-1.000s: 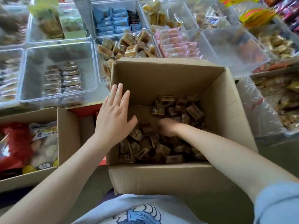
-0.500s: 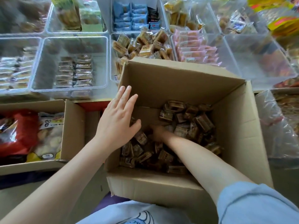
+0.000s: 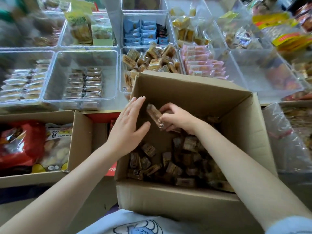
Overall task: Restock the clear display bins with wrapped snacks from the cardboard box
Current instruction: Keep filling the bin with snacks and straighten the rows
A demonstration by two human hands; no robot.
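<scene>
In the head view, the right hand (image 3: 179, 118) is pinching a wrapped snack (image 3: 154, 117) inside the cardboard box (image 3: 190, 196), its grip curled round the wrapper above the loose snacks (image 3: 168, 162) lying on the box floor. The left hand (image 3: 129, 127) is hovering over the box's left wall, fingers straight and spread, holding nothing. Just beyond the box's far wall, a clear bin (image 3: 150, 59) is holding tan snacks.

Right hand (image 3: 177, 119): grips brown wrapped snacks (image 3: 154, 116) above the pile
Left hand (image 3: 129, 127): flat, fingers straight, at cardboard box (image 3: 168, 198) left wall
Box contents: brown snack pile (image 3: 170, 164)
Behind: clear display bins (image 3: 81, 98)
</scene>
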